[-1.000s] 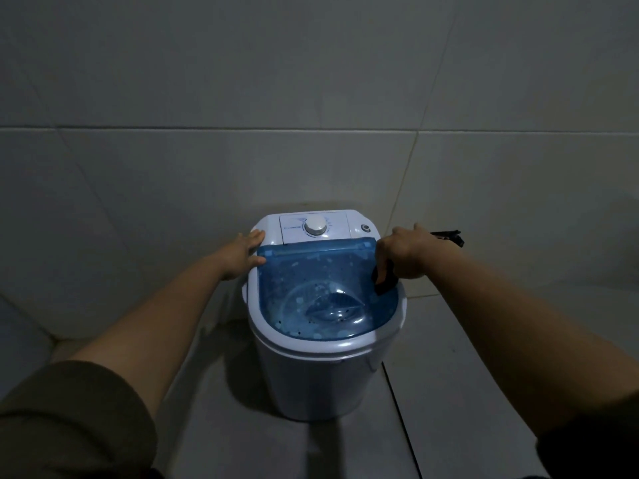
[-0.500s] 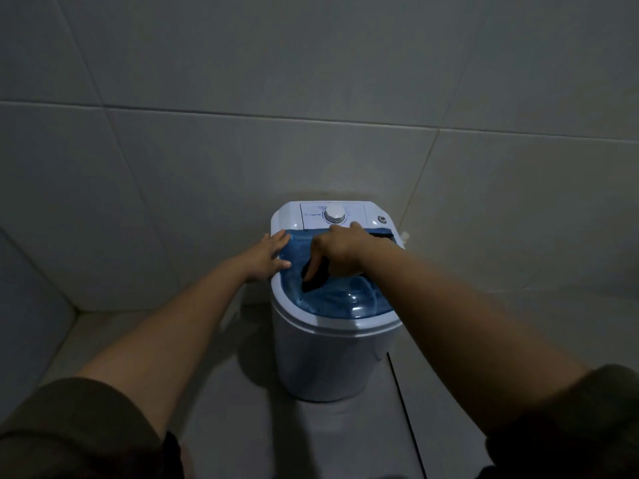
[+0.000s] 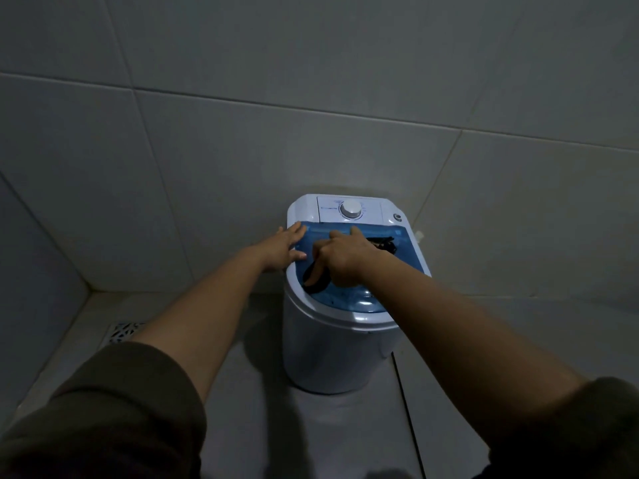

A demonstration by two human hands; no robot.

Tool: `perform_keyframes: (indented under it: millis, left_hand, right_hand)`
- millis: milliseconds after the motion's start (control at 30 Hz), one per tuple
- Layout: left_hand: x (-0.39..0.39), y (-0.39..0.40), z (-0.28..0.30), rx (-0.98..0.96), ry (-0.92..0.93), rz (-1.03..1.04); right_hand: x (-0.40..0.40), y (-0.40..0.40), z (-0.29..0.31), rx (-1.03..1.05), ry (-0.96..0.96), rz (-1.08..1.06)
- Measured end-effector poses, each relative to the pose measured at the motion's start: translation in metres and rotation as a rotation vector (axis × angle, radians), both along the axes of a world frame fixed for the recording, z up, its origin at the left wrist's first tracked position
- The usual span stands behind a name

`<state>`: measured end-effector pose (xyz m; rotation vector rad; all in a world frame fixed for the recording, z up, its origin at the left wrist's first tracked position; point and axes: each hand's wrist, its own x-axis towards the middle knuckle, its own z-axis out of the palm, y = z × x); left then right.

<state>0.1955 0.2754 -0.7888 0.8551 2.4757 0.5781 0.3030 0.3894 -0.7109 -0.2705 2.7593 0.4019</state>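
Glossy white plastic washer (image 3: 332,350), translucent blue plastic lid (image 3: 397,248), matt grey tiles (image 3: 242,150).

Left hand (image 3: 284,247) flat on washer (image 3: 332,350) blue lid (image 3: 356,300); right hand (image 3: 345,260) grips black item (image 3: 317,283).

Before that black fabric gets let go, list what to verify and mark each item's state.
1. Grip of right hand on black fabric: ok, fingers curled round it.
2. Support from left hand on mini washing machine: ok, flat on its left rim.
3. Machine upright on the floor tiles: ok.
4. Blue lid open or shut: cannot tell.
5. Fabric fully down in the tub: cannot tell; it shows on both sides of the hand.
6. Timer dial setting: cannot tell, too small.
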Motion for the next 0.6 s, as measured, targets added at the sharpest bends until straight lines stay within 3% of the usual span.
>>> perform_keyframes:
  millis: [600]
  left_hand:
    - [0.002,0.0,0.0,-0.019,0.016,0.017]
  right_hand:
    - [0.027,0.025,-0.002,0.041,0.01,0.072]
